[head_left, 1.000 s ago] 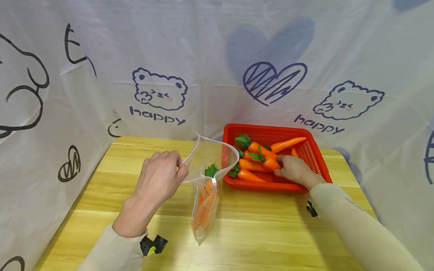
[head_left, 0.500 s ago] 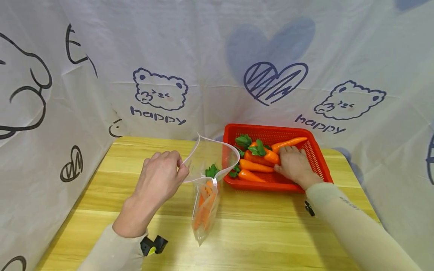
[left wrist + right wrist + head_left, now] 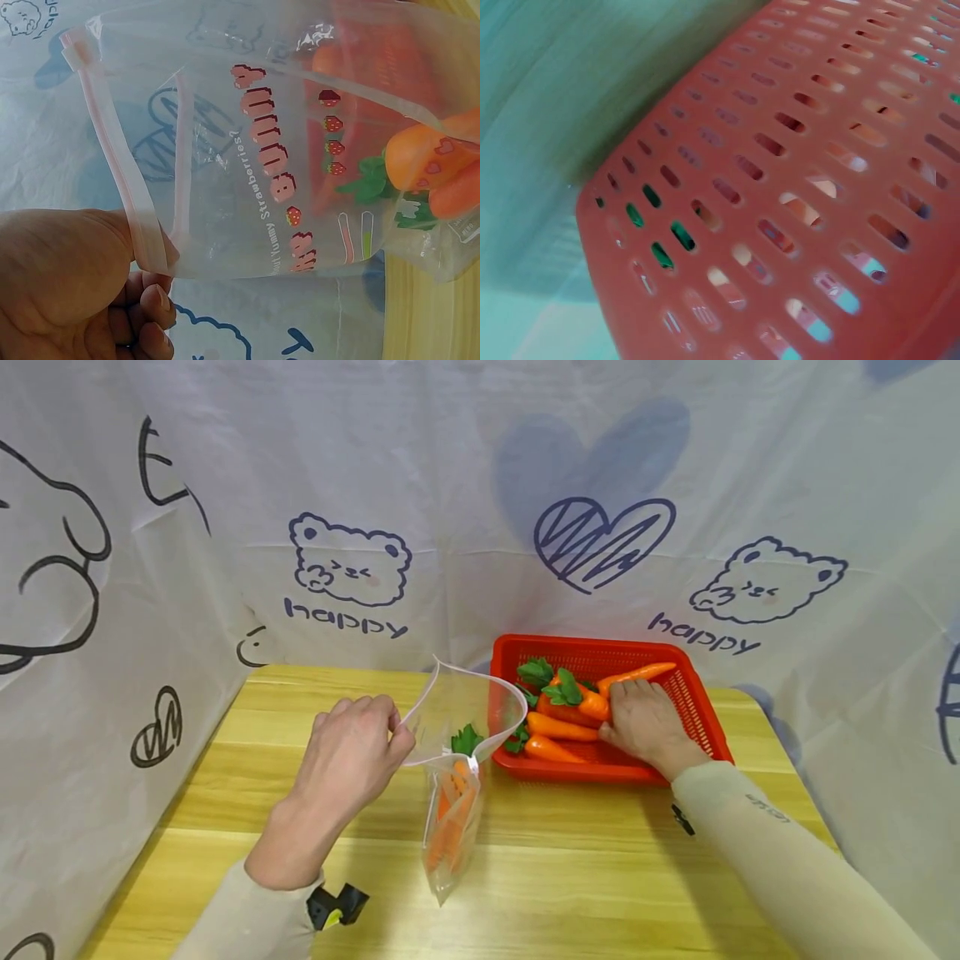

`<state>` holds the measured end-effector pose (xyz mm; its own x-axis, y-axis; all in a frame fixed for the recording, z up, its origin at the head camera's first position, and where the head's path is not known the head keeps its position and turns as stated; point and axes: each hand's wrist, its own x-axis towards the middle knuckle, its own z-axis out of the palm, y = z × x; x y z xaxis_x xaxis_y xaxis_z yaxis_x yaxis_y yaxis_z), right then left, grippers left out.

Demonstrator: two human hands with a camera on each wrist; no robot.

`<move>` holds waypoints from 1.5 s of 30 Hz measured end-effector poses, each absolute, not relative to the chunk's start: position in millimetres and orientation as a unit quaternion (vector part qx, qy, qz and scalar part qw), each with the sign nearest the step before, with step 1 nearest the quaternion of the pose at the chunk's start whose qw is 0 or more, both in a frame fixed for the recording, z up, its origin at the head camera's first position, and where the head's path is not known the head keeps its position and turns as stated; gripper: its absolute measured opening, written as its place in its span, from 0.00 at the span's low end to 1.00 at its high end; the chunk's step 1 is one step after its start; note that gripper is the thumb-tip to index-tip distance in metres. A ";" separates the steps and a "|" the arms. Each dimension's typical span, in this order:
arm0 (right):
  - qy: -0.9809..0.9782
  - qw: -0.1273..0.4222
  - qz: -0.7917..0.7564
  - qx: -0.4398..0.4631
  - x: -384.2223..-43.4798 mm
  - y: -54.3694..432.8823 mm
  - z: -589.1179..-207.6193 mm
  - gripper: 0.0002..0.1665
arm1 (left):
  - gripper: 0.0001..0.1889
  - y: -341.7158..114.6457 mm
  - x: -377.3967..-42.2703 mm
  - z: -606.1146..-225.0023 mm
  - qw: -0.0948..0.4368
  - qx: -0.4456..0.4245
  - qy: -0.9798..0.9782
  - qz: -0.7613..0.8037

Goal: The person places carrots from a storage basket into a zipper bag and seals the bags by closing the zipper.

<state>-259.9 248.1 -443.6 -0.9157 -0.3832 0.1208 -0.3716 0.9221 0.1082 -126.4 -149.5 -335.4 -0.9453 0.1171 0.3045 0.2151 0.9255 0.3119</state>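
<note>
"happy" is printed twice on the backdrop cloth (image 3: 465,602), beyond the left hand (image 3: 345,764) and beyond the right hand (image 3: 648,727). "Yummy Strawberries!" is read on the clear bag (image 3: 214,217) pinched by the left hand. Lettering (image 3: 768,807) on the right sleeve (image 3: 802,864) is illegible.

A pale cloth (image 3: 465,460) printed with blue hearts (image 3: 604,545) and bears (image 3: 350,560) hung across the upper frame; a yellow wood-grain tabletop (image 3: 562,877) filled the lower centre.

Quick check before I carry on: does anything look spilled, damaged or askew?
Nothing stands out: the visible carrots are in the red basket or the clear bag, and I see no spill or tear.
</note>
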 end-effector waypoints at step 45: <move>-0.957 0.103 -0.001 0.271 -196.9 177.6 -268.9 0.19 | 0.07 -139.7 -125.8 -331.1 0.148 -0.096 -0.968 -0.180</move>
